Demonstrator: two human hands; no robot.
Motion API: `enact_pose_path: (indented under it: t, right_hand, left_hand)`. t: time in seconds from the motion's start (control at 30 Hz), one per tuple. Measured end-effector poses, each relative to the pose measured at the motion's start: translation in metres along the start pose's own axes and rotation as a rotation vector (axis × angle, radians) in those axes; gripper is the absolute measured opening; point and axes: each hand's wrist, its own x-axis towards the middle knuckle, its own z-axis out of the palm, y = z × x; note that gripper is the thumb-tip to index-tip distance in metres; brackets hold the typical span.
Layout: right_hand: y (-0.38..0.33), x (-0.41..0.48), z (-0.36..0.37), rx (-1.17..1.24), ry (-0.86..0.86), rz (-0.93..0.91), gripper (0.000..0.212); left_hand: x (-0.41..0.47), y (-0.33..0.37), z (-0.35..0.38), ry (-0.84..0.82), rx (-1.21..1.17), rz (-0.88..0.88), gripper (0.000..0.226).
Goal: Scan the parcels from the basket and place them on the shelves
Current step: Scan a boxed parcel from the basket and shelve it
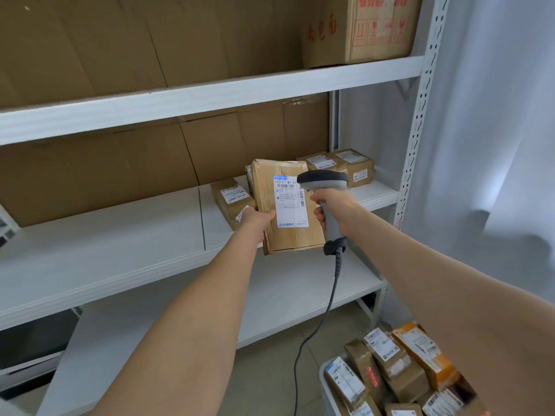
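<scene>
My left hand [257,219] grips the left edge of a flat brown parcel [288,235], held up in front of the middle shelf [120,235] with its white label facing me. My right hand [332,208] grips the handle of a grey barcode scanner [324,183]; its head sits over the label's right edge. The scanner's coiled cable [330,301] hangs down to the floor. A grey basket [327,388] at the bottom right holds several labelled parcels [390,367].
On the middle shelf lie a small brown parcel [231,199] and two more boxes [345,165] at the back right. A large carton [360,28] stands on the top shelf. The white upright post [417,124] bounds the rack's right side, beside a white curtain [486,130].
</scene>
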Motion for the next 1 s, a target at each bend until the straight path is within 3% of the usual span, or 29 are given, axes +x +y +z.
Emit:
enact_pose_path:
  t: [0.23, 0.37, 0.7, 1.0]
  right_hand:
    - [-0.008, 0.017, 0.008, 0.067, -0.006, -0.043, 0.030]
    - [-0.011, 0.029, 0.031, 0.080, -0.003, -0.048, 0.023]
    - [-0.015, 0.086, 0.161, 0.081, -0.092, -0.024, 0.025]
    - [-0.002, 0.161, 0.255, 0.064, -0.002, 0.023, 0.028]
  left_hand:
    - [0.008, 0.005, -0.017, 0.017, -0.052, -0.001, 0.042]
    - [0.025, 0.011, -0.052, 0.101, -0.098, -0.014, 0.042]
    - [0.121, -0.004, -0.174, 0.376, -0.123, -0.009, 0.033]
    - [0.233, -0.056, -0.218, 0.319, -0.037, -0.147, 0.030]
